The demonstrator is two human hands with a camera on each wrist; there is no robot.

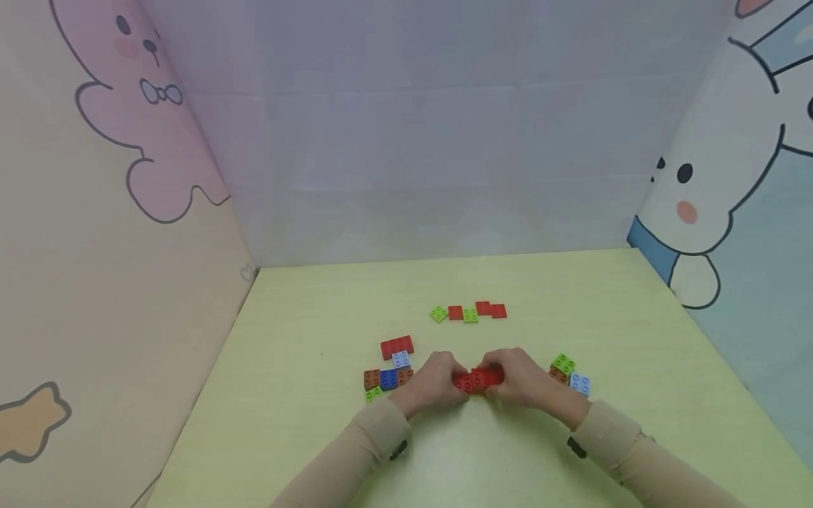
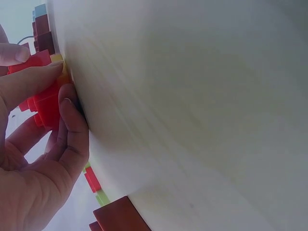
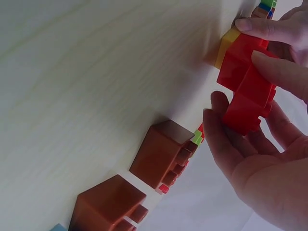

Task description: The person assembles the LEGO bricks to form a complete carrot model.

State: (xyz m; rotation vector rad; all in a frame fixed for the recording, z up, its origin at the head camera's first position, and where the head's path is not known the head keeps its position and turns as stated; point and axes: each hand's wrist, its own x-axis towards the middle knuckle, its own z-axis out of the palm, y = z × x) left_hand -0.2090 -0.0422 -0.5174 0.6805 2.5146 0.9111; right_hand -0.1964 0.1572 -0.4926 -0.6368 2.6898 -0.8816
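Both hands meet over a joined block of red toy bricks (image 1: 478, 379) at the front middle of the table. My left hand (image 1: 438, 381) grips its left end with thumb and fingers. The right hand (image 1: 522, 379) pinches a red brick (image 3: 248, 103) at the other end. In the right wrist view, that brick sits stepped against another red one. Beneath the red bricks shows a yellow brick (image 3: 226, 47), close over the tabletop. Fingers hide part of the block in every view.
Left of the hands lie a red brick (image 1: 396, 347), a light blue brick (image 1: 401, 360), a blue brick (image 1: 388, 379), brown ones and a lime one (image 1: 373, 394). At right are lime (image 1: 563, 363), brown and light blue bricks (image 1: 579, 383). Red and lime pieces (image 1: 470, 316) line the back.
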